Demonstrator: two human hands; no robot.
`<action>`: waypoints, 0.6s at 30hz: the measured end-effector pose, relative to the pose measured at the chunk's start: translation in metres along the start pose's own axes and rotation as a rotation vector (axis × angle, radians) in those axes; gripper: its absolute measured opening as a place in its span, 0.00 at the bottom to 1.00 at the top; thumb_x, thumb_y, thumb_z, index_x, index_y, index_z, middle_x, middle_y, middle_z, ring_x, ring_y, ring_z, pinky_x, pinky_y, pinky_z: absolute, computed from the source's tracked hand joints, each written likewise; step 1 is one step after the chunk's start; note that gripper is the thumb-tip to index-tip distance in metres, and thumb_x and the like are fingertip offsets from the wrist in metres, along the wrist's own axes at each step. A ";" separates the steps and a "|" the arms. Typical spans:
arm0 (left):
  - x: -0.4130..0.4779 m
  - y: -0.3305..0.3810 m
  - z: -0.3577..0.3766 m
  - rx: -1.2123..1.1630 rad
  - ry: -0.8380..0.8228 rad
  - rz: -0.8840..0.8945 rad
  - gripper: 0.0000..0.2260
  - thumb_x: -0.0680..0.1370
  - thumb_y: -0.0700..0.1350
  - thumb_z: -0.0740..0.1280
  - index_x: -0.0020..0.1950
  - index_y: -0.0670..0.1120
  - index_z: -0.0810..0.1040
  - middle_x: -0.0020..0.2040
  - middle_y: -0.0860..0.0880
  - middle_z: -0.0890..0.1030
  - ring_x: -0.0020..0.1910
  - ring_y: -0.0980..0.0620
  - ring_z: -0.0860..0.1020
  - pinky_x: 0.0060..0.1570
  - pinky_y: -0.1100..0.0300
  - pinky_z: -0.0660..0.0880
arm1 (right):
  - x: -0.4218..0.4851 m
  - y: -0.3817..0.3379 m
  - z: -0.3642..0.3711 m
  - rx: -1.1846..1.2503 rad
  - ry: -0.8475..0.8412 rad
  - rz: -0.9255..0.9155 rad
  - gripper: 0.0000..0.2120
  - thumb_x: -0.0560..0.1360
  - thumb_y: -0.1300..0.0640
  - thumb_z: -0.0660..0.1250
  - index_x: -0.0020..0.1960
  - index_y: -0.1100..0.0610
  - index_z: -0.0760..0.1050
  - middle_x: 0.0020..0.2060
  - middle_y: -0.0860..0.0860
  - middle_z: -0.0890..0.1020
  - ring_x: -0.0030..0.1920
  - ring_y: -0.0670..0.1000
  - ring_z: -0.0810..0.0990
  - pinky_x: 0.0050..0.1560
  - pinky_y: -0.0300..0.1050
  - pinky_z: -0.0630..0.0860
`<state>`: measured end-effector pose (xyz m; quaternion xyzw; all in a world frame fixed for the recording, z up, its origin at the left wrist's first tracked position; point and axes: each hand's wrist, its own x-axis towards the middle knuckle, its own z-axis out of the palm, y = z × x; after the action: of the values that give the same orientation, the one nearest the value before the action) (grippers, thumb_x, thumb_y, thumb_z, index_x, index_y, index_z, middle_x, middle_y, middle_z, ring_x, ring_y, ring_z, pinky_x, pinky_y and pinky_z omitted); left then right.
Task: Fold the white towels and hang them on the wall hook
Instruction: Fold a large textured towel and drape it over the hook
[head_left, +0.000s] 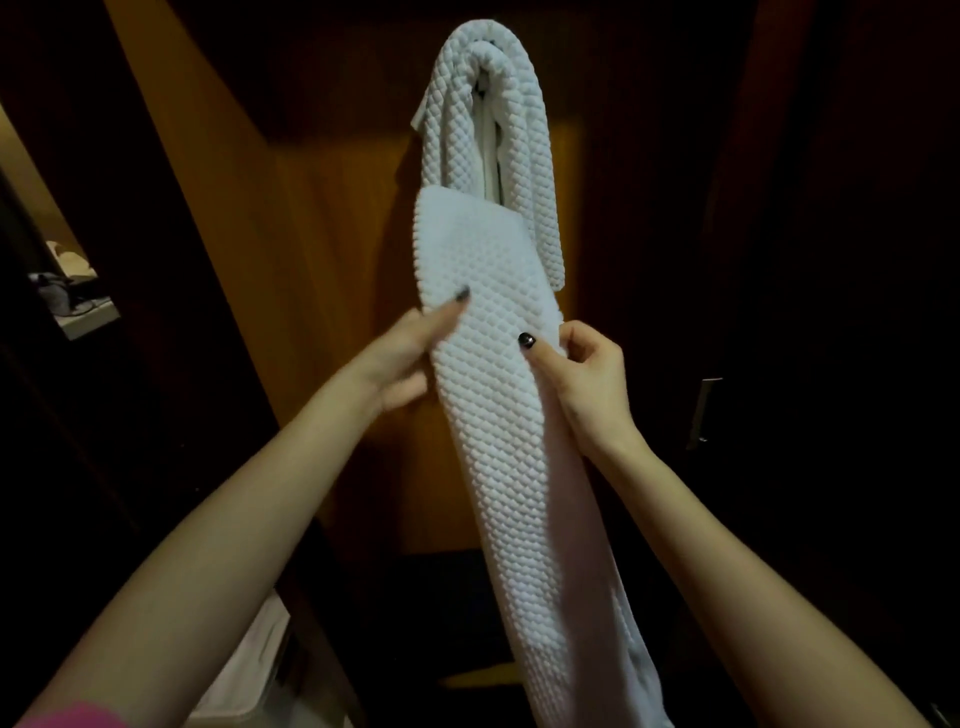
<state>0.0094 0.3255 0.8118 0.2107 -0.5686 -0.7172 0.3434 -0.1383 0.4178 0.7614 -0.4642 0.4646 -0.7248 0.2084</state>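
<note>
A white waffle-textured towel (491, 104) hangs draped over a hook high on the wooden wall; the hook itself is hidden by the cloth. In front of it I hold a second white towel (498, 441), folded into a long narrow strip that runs from just below the hung towel down past my arms. My left hand (410, 353) grips its left edge, thumb on the front face. My right hand (582, 379) pinches its right edge, thumb on the front.
A wooden wall panel (332, 260) stands behind the towels, with dark surfaces on both sides. A metal door handle (702, 413) shows at the right. A white bin or basket (249, 670) sits low left. A lit shelf with clutter (78, 296) is far left.
</note>
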 end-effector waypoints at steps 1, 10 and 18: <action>-0.003 -0.014 0.002 0.014 0.012 0.016 0.15 0.74 0.43 0.70 0.59 0.41 0.77 0.52 0.44 0.84 0.52 0.49 0.83 0.50 0.56 0.80 | 0.001 -0.001 -0.002 -0.005 0.013 -0.001 0.21 0.73 0.56 0.73 0.37 0.70 0.67 0.34 0.55 0.71 0.36 0.52 0.69 0.37 0.49 0.66; -0.006 -0.039 0.011 0.023 0.140 0.168 0.12 0.80 0.43 0.64 0.61 0.41 0.76 0.57 0.41 0.82 0.57 0.44 0.81 0.55 0.53 0.79 | -0.012 -0.010 -0.012 -0.416 0.032 -0.088 0.14 0.76 0.53 0.68 0.37 0.61 0.70 0.36 0.49 0.72 0.38 0.45 0.71 0.40 0.42 0.68; -0.016 -0.042 0.013 -0.063 0.141 0.179 0.10 0.80 0.41 0.63 0.60 0.43 0.77 0.57 0.43 0.83 0.57 0.46 0.81 0.54 0.55 0.79 | -0.013 -0.006 -0.018 -0.226 -0.186 0.087 0.11 0.78 0.51 0.66 0.46 0.59 0.71 0.39 0.54 0.76 0.40 0.49 0.75 0.43 0.46 0.72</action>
<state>0.0002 0.3509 0.7735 0.1984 -0.5366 -0.6846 0.4517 -0.1463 0.4391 0.7580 -0.5293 0.5415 -0.6119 0.2285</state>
